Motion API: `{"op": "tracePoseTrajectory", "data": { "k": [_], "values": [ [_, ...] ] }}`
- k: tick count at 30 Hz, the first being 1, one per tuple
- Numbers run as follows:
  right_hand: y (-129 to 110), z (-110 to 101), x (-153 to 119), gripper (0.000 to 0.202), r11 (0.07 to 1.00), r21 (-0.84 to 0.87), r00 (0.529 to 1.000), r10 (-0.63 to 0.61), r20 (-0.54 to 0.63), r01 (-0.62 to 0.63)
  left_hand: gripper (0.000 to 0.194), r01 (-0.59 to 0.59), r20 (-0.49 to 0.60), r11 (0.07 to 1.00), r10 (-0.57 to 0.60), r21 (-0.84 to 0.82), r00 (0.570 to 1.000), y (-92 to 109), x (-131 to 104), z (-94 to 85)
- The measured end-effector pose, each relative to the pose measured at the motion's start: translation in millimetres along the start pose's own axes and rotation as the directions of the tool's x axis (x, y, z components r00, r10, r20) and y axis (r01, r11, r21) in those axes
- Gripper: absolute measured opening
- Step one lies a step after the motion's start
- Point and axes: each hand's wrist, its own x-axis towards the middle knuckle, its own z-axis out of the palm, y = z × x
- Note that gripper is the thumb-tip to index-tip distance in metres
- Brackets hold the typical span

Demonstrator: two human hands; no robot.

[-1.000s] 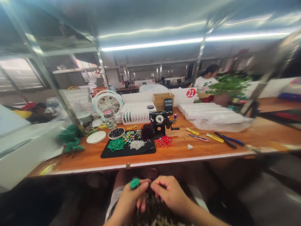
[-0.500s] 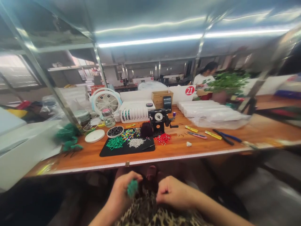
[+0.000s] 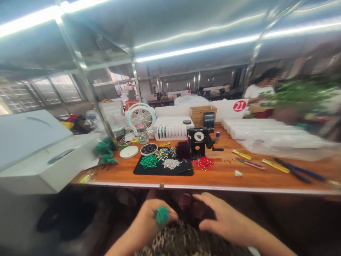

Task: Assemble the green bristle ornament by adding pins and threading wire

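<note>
Below the table's front edge, my left hand [image 3: 151,222] is closed round a small green bundle [image 3: 162,215], whose tufted end sticks out by the thumb. What the bundle is made of is too blurred to tell. To its right, over my patterned lap, my right hand [image 3: 217,217] is open with thumb and fingers apart and holds nothing. Beyond both hands, a black mat [image 3: 162,172] carries green tube-like pieces [image 3: 149,161], mixed coloured beads [image 3: 162,153] and silvery beads [image 3: 172,164]. A dish of black beads [image 3: 149,149] stands behind it.
A black hand-cranked machine [image 3: 198,138] stands behind red beads [image 3: 204,163]. Cutters [image 3: 250,163], pliers [image 3: 298,170] and plastic-wrapped rolls [image 3: 266,131] lie to the right. A white box [image 3: 50,167] and green bundles [image 3: 106,151] are at left. Another person [image 3: 262,85] sits behind.
My right hand has gone from a closed fist to open fingers. My left hand keeps hold of the green bundle. The view has swung left, so the table appears farther right.
</note>
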Motion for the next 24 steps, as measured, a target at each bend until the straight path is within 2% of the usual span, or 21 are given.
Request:
{"op": "tracePoseTrajectory", "data": {
  "k": [1,2,3,4,5,7,8,9,11,13,16,20,22,24],
  "values": [
    [-6.2,12.4,3.8,0.061,0.971,0.238,0.998,-0.026,0.063,0.01,0.013,-0.018,0.084,1.0,0.019,-0.021,0.996,1.8,-1.7,10.9],
    [-10.9,25.3,7.8,0.057,0.894,0.449,0.991,-0.058,0.121,-0.002,0.015,-0.036,0.094,0.999,0.039,-0.036,0.995,2.3,-1.9,19.7],
    [-13.6,37.3,11.7,0.045,0.805,0.591,0.986,-0.061,0.158,-0.045,0.017,-0.046,0.094,0.998,0.049,-0.037,0.994,1.6,0.0,25.0],
    [-14.2,47.5,15.3,0.034,0.739,0.668,0.984,-0.046,0.172,-0.082,0.019,-0.052,0.076,0.998,0.053,-0.018,0.996,-0.6,4.0,25.8],
    [-13.2,55.3,18.3,0.031,0.702,0.705,0.985,-0.024,0.17,-0.104,0.02,-0.044,0.03,0.998,0.043,0.037,0.999,-4.0,10.5,21.5],
    [-7.9,63.5,21.7,0.036,0.706,0.697,0.989,0.028,0.146,-0.123,0.02,0.006,-0.087,0.976,0.014,0.219,0.996,-13.7,29.7,-1.4],
    [-4.7,64.9,22.2,0.036,0.729,0.673,0.99,0.043,0.132,-0.122,0.019,0.076,-0.225,0.925,0.01,0.371,0.974,-19.5,41.6,-17.9],
    [-1.9,65.4,22.1,0.036,0.755,0.644,0.99,0.055,0.128,-0.125,0.021,0.13,-0.297,0.893,0.005,0.432,0.955,-25.7,54.3,-35.4],
    [2.0,65.9,21.1,0.032,0.802,0.581,0.988,0.076,0.132,-0.139,0.024,0.237,-0.387,0.835,-0.031,0.496,0.921,-37.7,78.9,-66.8],
    [4.0,67.3,20.4,0.028,0.826,0.543,0.987,0.099,0.124,-0.152,0.018,0.298,-0.408,0.788,-0.064,0.54,0.911,-47.6,98.3,-85.9],
    [5.9,69.8,20.7,0.026,0.828,0.533,0.985,0.139,0.102,-0.172,0.008,0.341,-0.41,0.752,-0.103,0.564,0.906,-55.8,113.9,-93.2],
    [10.1,71.4,22.1,0.027,0.825,0.531,0.981,0.165,0.101,-0.193,0.009,0.364,-0.448,0.772,-0.116,0.521,0.887,-54.6,115.3,-91.6],
    [13.2,71.8,23.9,0.03,0.817,0.542,0.979,0.187,0.077,-0.199,0.009,0.359,-0.485,0.808,-0.105,0.467,0.868,-49.4,108.1,-85.8],
    [16.0,71.3,26.5,0.034,0.803,0.562,0.976,0.215,0.035,-0.197,0.014,0.324,-0.507,0.862,-0.092,0.39,0.857,-41.7,93.9,-68.9]
  ]
}}
